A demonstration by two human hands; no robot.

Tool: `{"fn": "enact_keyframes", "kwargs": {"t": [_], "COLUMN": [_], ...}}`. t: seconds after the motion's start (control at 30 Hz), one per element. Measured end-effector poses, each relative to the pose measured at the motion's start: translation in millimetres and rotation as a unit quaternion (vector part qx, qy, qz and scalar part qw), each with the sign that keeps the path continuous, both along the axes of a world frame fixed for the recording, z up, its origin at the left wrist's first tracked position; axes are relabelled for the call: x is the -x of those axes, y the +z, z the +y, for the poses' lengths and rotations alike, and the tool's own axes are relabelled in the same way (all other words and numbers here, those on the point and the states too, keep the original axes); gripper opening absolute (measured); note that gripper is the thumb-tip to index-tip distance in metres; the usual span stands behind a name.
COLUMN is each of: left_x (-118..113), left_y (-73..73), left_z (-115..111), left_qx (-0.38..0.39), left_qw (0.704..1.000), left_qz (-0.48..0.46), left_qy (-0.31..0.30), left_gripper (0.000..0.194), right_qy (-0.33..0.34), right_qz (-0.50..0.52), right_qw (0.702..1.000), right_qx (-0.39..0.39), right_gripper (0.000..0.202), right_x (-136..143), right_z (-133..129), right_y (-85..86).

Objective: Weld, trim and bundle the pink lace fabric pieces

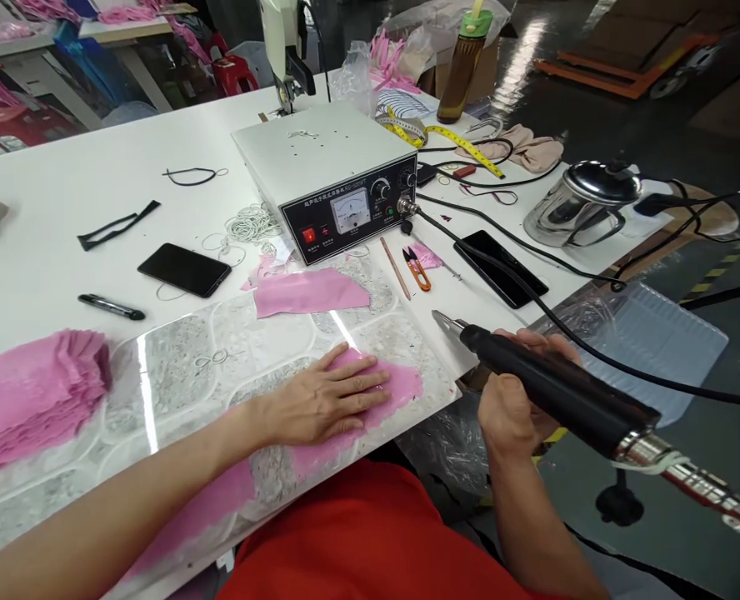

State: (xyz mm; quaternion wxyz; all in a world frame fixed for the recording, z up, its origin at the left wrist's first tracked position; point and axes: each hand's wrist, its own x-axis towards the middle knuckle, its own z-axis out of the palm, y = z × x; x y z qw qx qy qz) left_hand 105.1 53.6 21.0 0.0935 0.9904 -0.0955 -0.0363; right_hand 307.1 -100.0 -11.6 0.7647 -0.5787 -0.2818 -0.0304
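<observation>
While pink fabric (404, 383) sits under L hand (320, 406) (palm down, fingers slightly apart) nr front-R corner of desk (126, 171), R hand (511, 417), just off edge, grips black handpiece (548, 385) w/ fingers curled.

White light (522, 54) is reflected by the dark, glossy floor (554, 125), on which red plastic stools (236, 73) are set near pale rectangular worktops (126, 31).

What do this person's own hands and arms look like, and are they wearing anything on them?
The left hand and right hand are ungloved, with no ring or watch visible, though some of the right fingers are hidden. The left forearm and right forearm are bare; no sleeve shows. A plain red garment covers the body.
</observation>
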Motion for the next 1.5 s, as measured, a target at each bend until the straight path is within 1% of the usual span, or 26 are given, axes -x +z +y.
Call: {"fn": "enact_keyframes", "kwargs": {"t": [0.07,0.13,0.33,0.47,0.6,0.73,0.87,0.97,1.07,1.2,1.27,1.37,1.5], "left_x": [1,2,2,3,4,4,4,4,4,4,5,5,5], "left_y": [-1.3,-2.2,-2.0,-1.1,-1.1,-1.3,-0.6,0.4,0.7,0.1,-0.2,-0.5,-1.5], "left_z": [1,2,3,3,3,4,4,3,3,2,2,2,2], "left_qx": [-0.004,-0.006,-0.01,-0.008,0.002,0.002,0.003,0.008,0.013,0.008,0.007,0.01,0.031], "left_qw": [1.0,1.0,1.0,0.999,0.999,0.999,0.999,0.999,0.999,0.999,0.999,0.999,0.998], "left_qz": [0.001,-0.002,-0.009,-0.011,-0.02,-0.02,-0.016,-0.015,-0.014,-0.024,-0.029,-0.032,-0.04], "left_qy": [-0.01,-0.013,-0.022,-0.029,-0.031,-0.032,-0.032,-0.031,-0.028,-0.03,-0.031,-0.032,-0.025], "left_gripper": [0.049,0.049,0.046,0.045,0.045,0.044,0.044,0.043,0.043,0.042,0.042,0.042,0.041], "right_qy": [0.001,-0.001,-0.03,-0.037,-0.028,-0.007,0.023,0.066,0.11,0.135,0.143,0.168,0.185], "right_qz": [0.019,0.038,0.058,0.062,0.069,0.077,0.112,0.111,0.097,0.075,0.072,0.082,0.069], "right_qw": [0.997,0.994,0.991,0.989,0.988,0.982,0.973,0.975,0.981,0.985,0.985,0.979,0.977], "right_qx": [-0.069,-0.106,-0.118,-0.127,-0.137,-0.17,-0.201,-0.179,-0.126,-0.075,-0.067,-0.08,-0.08], "right_gripper": [0.051,0.048,0.042,0.037,0.03,0.026,0.022,0.019,0.017,0.016,0.017,0.018,0.018], "right_x": [-6,-10,-17,-20,-24,-27,-27,-23,-19,-13,-12,-12,-12], "right_z": [6,12,24,30,34,29,15,1,-9,-14,-15,-15,-14], "right_y": [-1.5,-2.4,-0.2,6.2,14.7,23.8,32.4,38.7,44.8,49.6,49.7,47.5,44.7]}}
